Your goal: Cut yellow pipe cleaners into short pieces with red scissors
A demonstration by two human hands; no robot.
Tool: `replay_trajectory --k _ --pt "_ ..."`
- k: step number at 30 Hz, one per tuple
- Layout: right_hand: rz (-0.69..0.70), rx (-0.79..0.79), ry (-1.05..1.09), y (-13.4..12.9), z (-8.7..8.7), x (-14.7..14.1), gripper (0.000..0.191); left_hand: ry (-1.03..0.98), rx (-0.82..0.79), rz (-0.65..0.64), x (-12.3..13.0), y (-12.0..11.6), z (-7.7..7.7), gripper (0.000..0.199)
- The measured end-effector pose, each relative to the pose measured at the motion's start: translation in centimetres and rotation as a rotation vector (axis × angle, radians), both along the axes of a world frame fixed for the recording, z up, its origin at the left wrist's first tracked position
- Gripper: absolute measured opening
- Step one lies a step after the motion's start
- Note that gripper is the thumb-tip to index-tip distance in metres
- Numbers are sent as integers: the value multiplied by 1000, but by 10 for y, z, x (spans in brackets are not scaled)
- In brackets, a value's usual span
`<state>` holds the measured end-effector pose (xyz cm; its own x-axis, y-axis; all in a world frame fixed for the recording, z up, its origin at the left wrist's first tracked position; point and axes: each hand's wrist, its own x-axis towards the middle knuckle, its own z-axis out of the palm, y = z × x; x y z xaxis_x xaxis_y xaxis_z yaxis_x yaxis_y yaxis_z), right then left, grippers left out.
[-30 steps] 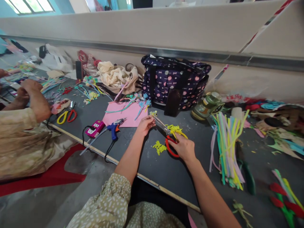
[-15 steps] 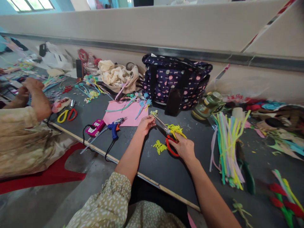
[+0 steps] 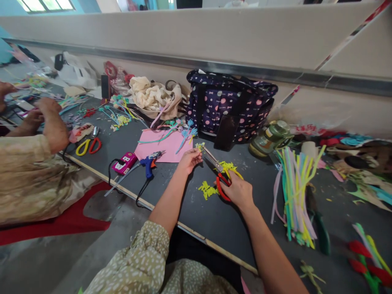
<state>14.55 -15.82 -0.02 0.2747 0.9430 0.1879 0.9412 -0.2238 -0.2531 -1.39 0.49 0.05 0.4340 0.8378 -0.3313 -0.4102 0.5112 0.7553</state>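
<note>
My right hand (image 3: 240, 188) is closed round the red and yellow handles of a pair of scissors (image 3: 219, 166), whose blades point up and left. At the blade tips, my left hand (image 3: 191, 160) pinches something too small to make out. Small pale yellow-green pieces (image 3: 200, 146) lie right by those fingertips. Beside the scissors handles is a heap of yellow cut pieces (image 3: 229, 166), and a second yellow pile (image 3: 208, 190) lies nearer the table edge, left of the handles.
Left are a pink sheet (image 3: 165, 143), a blue glue gun (image 3: 149, 164), a pink box (image 3: 125, 162) and other scissors (image 3: 88, 146). Behind stand a phone (image 3: 226, 132), patterned bag (image 3: 211, 102) and jar (image 3: 269, 139). Coloured strips (image 3: 295, 196) lie right; a person's arm (image 3: 55, 126) is far left.
The view has shifted slightly. The scissor blades look a little more open at my left fingertips. At the far left, another hand has come into view.
</note>
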Motion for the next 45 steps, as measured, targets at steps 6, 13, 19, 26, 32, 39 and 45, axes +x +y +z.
replay_trajectory --k 6,13,19,26,32,39,45 --pt "17 76 37 -1 -9 5 39 -2 19 -4 -1 0 0 20" --pt "37 106 82 -2 -7 6 37 -24 31 25 -2 0 1 17" --pt "53 97 54 -2 -6 5 38 -50 10 65 -3 1 1 17" --pt "77 148 29 -2 -9 6 40 -94 -7 75 -3 2 -2 16" --pt "82 158 6 -3 -10 7 41 -67 -6 69 -3 1 -1 15" --pt "75 151 -9 -3 -9 6 41 -18 -4 93 -1 1 1 16" --pt "61 129 2 -3 -6 4 38 -46 -13 80 -1 0 0 15"
